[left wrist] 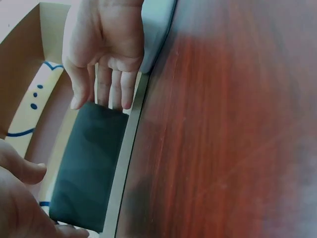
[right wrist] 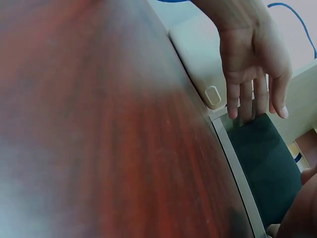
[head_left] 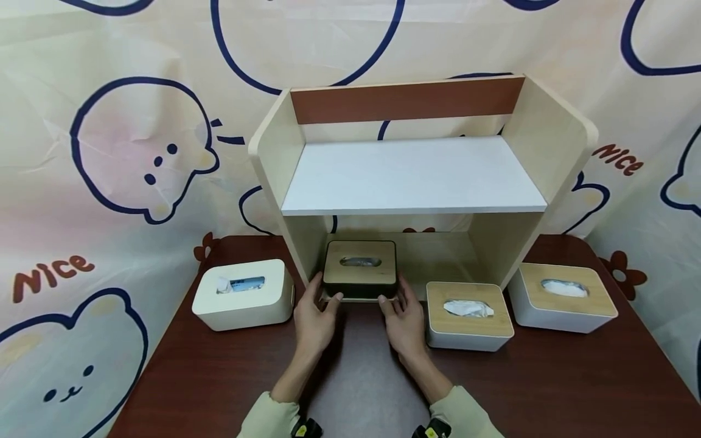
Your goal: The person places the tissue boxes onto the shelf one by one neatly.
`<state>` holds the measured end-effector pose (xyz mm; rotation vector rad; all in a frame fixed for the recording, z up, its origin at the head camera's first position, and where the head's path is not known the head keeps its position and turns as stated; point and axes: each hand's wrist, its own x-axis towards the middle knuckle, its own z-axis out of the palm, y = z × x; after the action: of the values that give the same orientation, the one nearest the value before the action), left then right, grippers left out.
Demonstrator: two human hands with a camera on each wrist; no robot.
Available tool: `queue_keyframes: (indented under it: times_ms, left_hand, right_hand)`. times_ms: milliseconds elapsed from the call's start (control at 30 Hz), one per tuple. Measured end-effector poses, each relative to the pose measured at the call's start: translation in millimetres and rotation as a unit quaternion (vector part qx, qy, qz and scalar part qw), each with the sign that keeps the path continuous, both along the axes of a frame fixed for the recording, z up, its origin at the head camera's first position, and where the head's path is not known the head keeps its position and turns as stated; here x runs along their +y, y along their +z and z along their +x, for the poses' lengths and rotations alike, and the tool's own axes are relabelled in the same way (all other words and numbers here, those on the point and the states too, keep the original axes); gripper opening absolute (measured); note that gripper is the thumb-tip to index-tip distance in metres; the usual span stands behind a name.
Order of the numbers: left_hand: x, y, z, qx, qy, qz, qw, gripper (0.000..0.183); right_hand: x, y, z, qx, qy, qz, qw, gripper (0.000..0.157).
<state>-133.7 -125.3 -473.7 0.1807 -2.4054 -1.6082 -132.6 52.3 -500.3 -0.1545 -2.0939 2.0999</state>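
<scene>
A tissue box with a wood-look lid and black sides (head_left: 359, 267) is at the front of the shelf unit's lower level, between my two hands. My left hand (head_left: 314, 319) touches its left end with extended fingers, its thumb toward the front corner. On the opposite end lie the fingers of my right hand (head_left: 404, 319), also fairly straight. Both wrist views show the box's dark front side (left wrist: 91, 163) just behind the pale front edge of the lower board. Fingertips meet its ends there, and the thumbs stand apart from the fingers.
The two-level shelf unit (head_left: 413, 176) stands on a dark reddish-brown table (head_left: 219, 383). A white tissue box (head_left: 241, 304) sits left of it. Two white tissue boxes with wooden lids are at the right, one nearer (head_left: 470, 334) and one farther (head_left: 564, 310). A printed curtain (head_left: 44, 225) hangs behind.
</scene>
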Motion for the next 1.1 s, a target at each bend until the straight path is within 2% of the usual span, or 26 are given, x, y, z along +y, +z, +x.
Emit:
queue_keyframes:
  times_ms: [233,533,900,1100]
  left_hand:
    - [-4.4,5.0,20.3,0.021,-0.017,-0.009,0.9996,0.066]
    - [1.7,9.9,43.6,0.024,-0.043,-0.024,0.9985,0.066]
    - [13.7,6.7,53.6,0.005,-0.09,-0.034,0.9954,0.07]
    - [23.6,3.9,56.7,0.001,-0.128,-0.03,0.9913,0.068]
  right_hand:
    - [3.9,2.0,24.0,-0.012,0.028,0.037,0.999,0.069]
    - [11.6,7.2,52.3,0.013,0.058,0.059,0.997,0.063]
    - [43.4,12.4,76.0,-0.017,0.122,0.065,0.99,0.06]
    - [63.4,13.8,87.7,-0.041,0.143,0.071,0.986,0.062]
